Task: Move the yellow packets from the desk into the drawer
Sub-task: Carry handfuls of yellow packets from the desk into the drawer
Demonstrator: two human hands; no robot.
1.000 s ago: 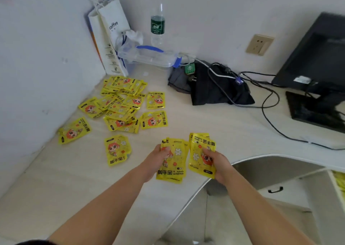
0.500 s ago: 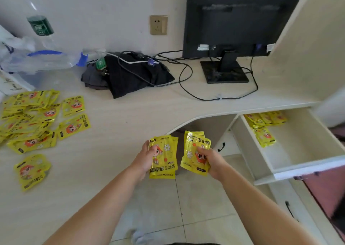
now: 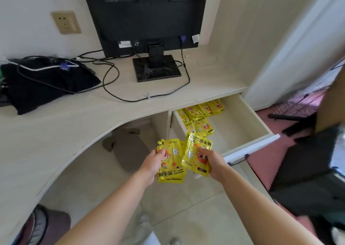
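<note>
My left hand (image 3: 152, 162) grips a small stack of yellow packets (image 3: 172, 162) printed with a red cartoon figure. My right hand (image 3: 211, 160) grips another small stack of yellow packets (image 3: 197, 151). Both stacks hang over the floor, just in front of the open drawer (image 3: 248, 121). Several yellow packets (image 3: 200, 114) lie in the drawer's back left part. The packets left on the desk are outside the view.
A black monitor (image 3: 145, 17) stands on the pale desk (image 3: 65, 121), with cables (image 3: 112, 88) and a black cloth bundle (image 3: 43, 84) to its left. A wall socket (image 3: 66, 22) is behind. A dark chair (image 3: 308, 170) stands right of the drawer. Tiled floor lies below.
The view has swung right, away from the packets spread on the desk. Both hands have carried their stacks off the desk edge to just in front of the open drawer.
</note>
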